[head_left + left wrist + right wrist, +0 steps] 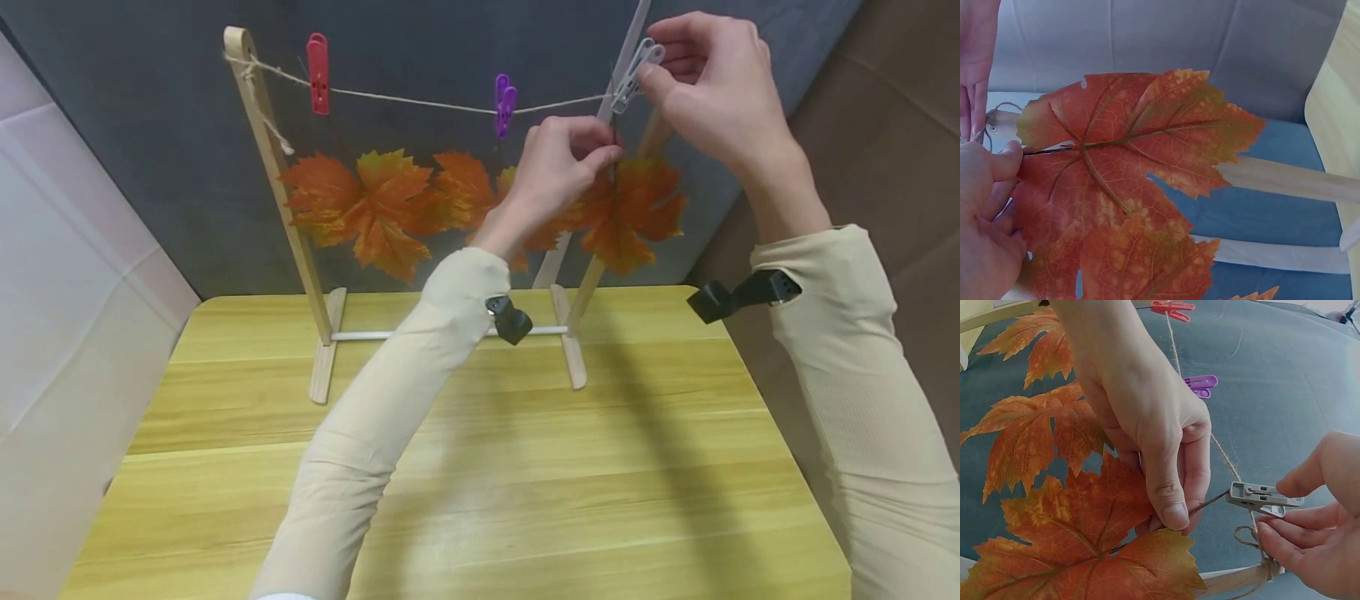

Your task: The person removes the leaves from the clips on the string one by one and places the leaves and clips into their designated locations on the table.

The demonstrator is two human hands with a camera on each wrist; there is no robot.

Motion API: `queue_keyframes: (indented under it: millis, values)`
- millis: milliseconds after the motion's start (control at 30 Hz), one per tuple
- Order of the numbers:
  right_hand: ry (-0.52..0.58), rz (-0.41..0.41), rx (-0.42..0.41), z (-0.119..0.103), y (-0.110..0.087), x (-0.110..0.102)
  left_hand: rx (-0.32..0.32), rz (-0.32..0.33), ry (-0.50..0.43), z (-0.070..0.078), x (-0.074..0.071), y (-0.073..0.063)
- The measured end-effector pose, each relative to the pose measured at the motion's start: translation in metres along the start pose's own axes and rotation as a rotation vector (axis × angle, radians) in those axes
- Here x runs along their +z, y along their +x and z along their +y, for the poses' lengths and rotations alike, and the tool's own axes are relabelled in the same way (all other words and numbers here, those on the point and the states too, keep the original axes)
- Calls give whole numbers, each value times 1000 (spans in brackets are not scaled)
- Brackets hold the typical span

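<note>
In the head view, my left hand [558, 171] pinches the thin dark stem of the rightmost orange leaf [626, 217]. The same leaf [1141, 137] spreads across the left wrist view. My right hand [723, 92] holds a grey clothespin [636, 77] by its handle end, thumb on one side and fingers on the other. In the right wrist view, that clothespin [1260, 497] sits on the twine [1225, 456], and the leaf's stem reaches its jaw end. Along the twine, a red clothespin [318, 75] and a purple clothespin [505, 107] have leaves hanging beneath them.
A wooden stand with a left post [281, 187] and a white lower bar [363, 335] stands on the wood-grain table [480, 500]. Another leaf [375, 208] hangs at the left. Behind is a dark grey cloth [420, 50]; pale cloth [67, 250] hangs at the left.
</note>
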State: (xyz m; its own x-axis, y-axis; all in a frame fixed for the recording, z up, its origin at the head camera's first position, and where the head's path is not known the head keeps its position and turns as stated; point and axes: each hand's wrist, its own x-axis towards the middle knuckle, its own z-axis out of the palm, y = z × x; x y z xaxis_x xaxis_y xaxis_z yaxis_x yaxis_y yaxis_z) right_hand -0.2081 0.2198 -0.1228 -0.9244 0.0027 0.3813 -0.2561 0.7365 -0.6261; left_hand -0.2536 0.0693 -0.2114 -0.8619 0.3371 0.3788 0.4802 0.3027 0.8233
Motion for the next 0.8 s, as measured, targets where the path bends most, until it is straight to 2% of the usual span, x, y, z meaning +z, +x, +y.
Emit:
queue_keyframes:
  millis: [200, 500, 700, 800]
  values:
    - [7, 8, -26, 2, -1, 1, -9, -3, 4, 1, -1, 0]
    - [142, 58, -34, 5, 2, 1, -19, 6, -17, 0, 2, -2]
    - [133, 92, -71, 8, -1, 2, -29, -4, -28, -1, 3, -3]
    - [137, 138, -114, 9, -3, 2, -38, -19, -25, -1, 5, -5]
